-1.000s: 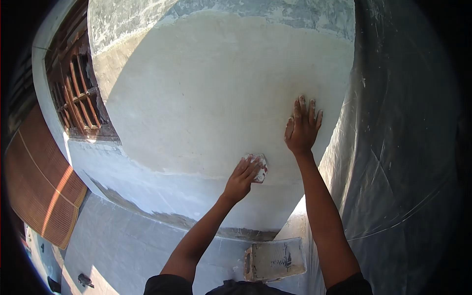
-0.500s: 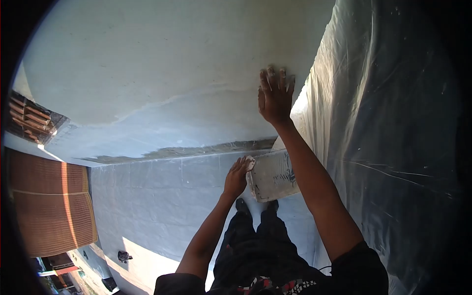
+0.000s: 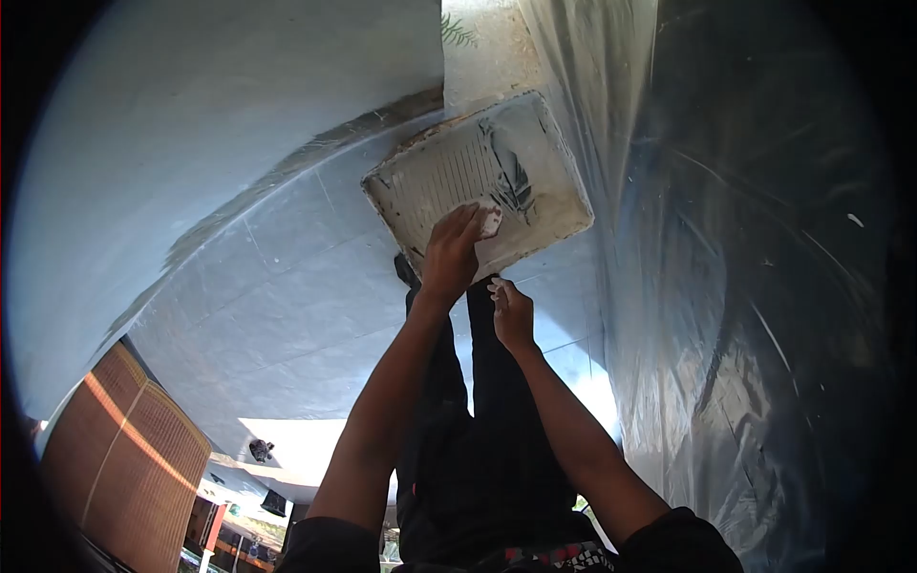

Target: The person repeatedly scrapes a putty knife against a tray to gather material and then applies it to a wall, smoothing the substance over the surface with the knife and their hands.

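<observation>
My left hand (image 3: pixel 452 253) is closed around a small white pad (image 3: pixel 490 218), sponge-like in look, and holds it over the paint tray (image 3: pixel 564 224). The tray has a ridged slope, a crusted rim and grey-white paint smeared in it, with a dark streaky patch on the far side. Just outside the tray's near edge is my right hand (image 3: pixel 514 313), empty, its fingers loosely bent and apart, white paint on the tips. Both forearms reach forward over my dark trousers.
A pale painted wall (image 3: pixel 220 105) rises at the left, with a rough grey strip along its foot. Clear plastic sheeting (image 3: pixel 707 239) hangs at the right. Grey sheeting (image 3: pixel 267 286) covers the floor. A brown woven blind (image 3: pixel 124 458) and a small dark object (image 3: pixel 260 450) are lower left.
My right hand has come off the wall and down beside the tray. My left hand, still holding the white pad, has moved over the tray. The view has tilted down and turned right.
</observation>
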A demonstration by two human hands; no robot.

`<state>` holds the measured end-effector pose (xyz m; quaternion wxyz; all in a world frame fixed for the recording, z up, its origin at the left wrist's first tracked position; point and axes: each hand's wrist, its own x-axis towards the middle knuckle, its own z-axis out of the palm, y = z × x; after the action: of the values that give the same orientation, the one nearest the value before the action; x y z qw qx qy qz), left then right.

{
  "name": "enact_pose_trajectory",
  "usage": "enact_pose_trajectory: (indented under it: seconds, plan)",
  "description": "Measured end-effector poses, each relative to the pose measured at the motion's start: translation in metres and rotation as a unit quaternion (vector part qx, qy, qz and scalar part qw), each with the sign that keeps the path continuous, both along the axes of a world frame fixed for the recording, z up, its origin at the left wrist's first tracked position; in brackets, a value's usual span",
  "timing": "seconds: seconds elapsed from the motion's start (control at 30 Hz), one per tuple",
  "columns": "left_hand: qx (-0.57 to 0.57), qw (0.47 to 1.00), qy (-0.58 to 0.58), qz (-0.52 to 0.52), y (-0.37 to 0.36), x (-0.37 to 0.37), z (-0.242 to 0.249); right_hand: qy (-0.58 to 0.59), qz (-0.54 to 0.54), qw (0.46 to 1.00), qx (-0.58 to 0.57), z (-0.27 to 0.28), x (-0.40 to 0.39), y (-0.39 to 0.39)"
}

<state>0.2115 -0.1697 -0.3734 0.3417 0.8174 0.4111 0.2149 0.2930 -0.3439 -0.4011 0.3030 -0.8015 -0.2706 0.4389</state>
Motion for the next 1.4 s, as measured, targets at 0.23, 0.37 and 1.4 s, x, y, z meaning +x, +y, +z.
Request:
enact_pose_trajectory:
  seconds: [0.23, 0.37, 1.4]
  plan:
    - [0.111, 0.98, 0.008, -0.167, 0.074, 0.064, -0.068, 0.104, -0.189, 0.976, -0.027, -0.03, 0.018, 0.009]
    - [0.15, 0.962, 0.025, -0.227, 0.089, 0.087, -0.092, 0.117, -0.365, 0.924, -0.012, -0.037, 0.021, 0.03]
    - [0.1, 0.937, 0.04, -0.332, 0.099, 0.076, -0.079, 0.214, -0.377, 0.901, -0.004, -0.036, 0.026, 0.044]
